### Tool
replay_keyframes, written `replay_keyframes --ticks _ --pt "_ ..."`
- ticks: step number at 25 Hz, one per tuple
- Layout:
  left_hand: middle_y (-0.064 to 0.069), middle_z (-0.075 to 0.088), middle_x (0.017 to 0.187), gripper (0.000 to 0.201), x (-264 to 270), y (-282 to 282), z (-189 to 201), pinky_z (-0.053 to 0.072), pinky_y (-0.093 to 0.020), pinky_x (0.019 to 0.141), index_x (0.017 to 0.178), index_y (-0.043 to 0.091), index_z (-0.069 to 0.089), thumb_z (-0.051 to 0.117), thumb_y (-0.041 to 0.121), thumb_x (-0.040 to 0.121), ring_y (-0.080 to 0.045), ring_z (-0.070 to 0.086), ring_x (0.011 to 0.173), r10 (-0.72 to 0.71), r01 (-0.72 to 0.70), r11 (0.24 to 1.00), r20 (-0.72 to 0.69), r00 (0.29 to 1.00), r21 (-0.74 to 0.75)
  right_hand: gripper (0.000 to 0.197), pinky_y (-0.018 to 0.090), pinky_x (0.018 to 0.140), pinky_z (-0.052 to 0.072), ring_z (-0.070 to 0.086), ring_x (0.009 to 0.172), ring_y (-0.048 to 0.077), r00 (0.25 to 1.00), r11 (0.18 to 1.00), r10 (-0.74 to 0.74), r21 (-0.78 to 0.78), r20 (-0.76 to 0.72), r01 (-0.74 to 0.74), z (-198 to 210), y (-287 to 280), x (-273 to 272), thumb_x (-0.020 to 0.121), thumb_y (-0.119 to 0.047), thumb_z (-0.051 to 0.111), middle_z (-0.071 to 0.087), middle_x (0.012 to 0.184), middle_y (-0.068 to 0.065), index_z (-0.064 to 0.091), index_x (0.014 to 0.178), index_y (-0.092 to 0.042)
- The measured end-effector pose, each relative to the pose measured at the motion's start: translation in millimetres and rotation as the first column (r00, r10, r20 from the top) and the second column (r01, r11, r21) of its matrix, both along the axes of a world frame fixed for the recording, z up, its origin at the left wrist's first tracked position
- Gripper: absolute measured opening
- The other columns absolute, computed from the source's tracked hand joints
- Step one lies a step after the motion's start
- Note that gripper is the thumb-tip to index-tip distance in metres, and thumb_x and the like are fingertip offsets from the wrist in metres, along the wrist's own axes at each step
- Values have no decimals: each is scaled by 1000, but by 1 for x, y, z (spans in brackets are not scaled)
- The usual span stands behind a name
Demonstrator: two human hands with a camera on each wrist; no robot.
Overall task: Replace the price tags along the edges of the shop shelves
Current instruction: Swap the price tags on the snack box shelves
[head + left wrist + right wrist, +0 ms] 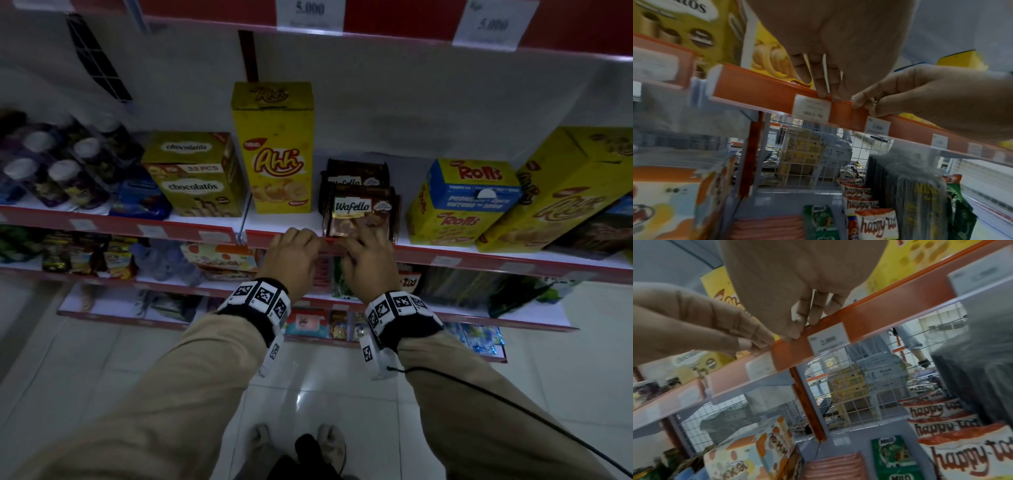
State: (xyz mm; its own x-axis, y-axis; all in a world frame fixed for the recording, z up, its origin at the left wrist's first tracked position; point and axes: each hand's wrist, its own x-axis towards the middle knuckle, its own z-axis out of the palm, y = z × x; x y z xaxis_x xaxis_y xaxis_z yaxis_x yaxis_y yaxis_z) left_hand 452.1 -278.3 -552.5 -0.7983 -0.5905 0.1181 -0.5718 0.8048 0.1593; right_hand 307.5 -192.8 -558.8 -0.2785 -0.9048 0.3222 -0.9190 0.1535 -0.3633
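The red price strip (260, 240) runs along the shelf's front edge under a clear cover. My left hand (301, 238) and right hand (363, 241) sit side by side on its top lip, below the Wafello packs (363, 212). In the left wrist view my left hand (824, 93) presses down on the lip just above a white price tag (812, 108), and my right hand (861, 104) pinches the strip (760, 95) beside it. A second tag (877, 126) sits just right of my right hand. The right wrist view shows my right hand (797, 332), my left hand (758, 344) and that second tag (828, 339).
A tall Ahh box (274, 147), a chocolatos box (195, 174) and a Rolls box (469, 198) stand on this shelf. The shelf above carries 5.000 tags (310, 13). Lower shelves hold happy tos bags (875, 225) and Milo packs (894, 452). A person (908, 339) stands behind the wire back.
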Motion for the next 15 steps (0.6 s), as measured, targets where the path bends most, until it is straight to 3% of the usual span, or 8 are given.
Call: replay_keyframes --ticks 6,10,15 --pt "-11 57 111 40 50 -26 -6 40 -43 81 112 12 60 64 8 72 -34 53 95 41 -43 997 -29 999 -71 28 45 85 44 51 107 39 1000 999 26 43 15 -27 -3 -21 35 72 -6 62 61 103 14 68 99 -9" --pt "-11 56 112 49 58 -32 -9 39 -43 82 123 13 57 63 15 75 -34 51 97 -13 14 996 14 1000 -88 31 46 80 48 53 97 39 999 999 -32 15 4 32 -10 -25 54 68 0 62 60 102 18 64 99 -2" --pt "-10 50 114 56 59 -33 -13 35 -42 83 132 16 50 61 21 77 -32 46 101 -46 50 995 43 998 -91 38 38 80 49 56 95 35 997 997 -61 -48 -37 59 -16 -23 62 68 1 64 65 101 14 66 106 -3"
